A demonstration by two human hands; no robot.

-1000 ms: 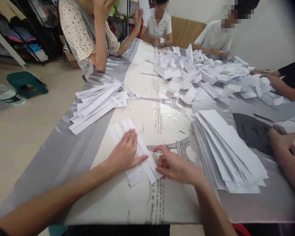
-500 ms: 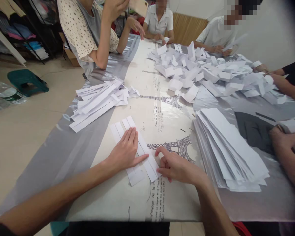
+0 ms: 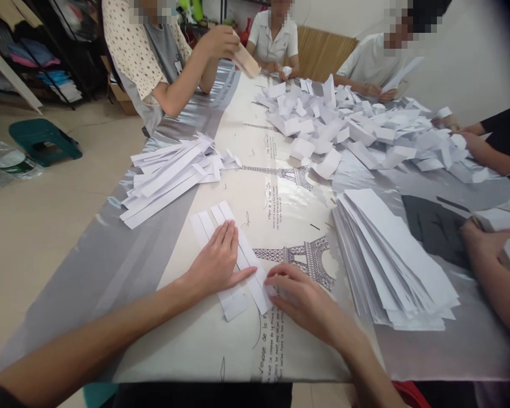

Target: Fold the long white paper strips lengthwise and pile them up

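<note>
Paper strips [image 3: 226, 214], two of them, lie side by side on the tablecloth [image 3: 182, 351] under the wearer's left hand [image 3: 216, 258] in the head view, slanting, each marked by a lengthwise crease. That hand is spread flat, four fingers together and the thumb stuck out across the right-hand strip, pressing rather than grasping. The right hand [image 3: 304, 294] is half curled, its fingertips at the lower end of that same strip; whether it pinches the paper, I can't tell from here. Just beyond that end the cloth's printed lettering [image 3: 263, 351] reads "Voyage de la F" — the smaller lines next to it are hard to make out. I count three Eiffel Tower prints [image 3: 308, 259] running up the middle. Around the hands sit one bundle of narrow strips [image 3: 170, 178] to the left, one fanned stack of white sheets [image 3: 395, 260] to the right, and one big heap of folded papers [image 3: 348, 122] farther off, too jumbled to count. Two people in white shirts [image 3: 272, 37] sit at the far end; one person in a spotted top [image 3: 134, 65] holds a pale slab [image 3: 247, 59]. One green stool [image 3: 46, 140] stands on the floor — the label [image 3: 24, 165] of a bottle near it is unreadable.
</note>
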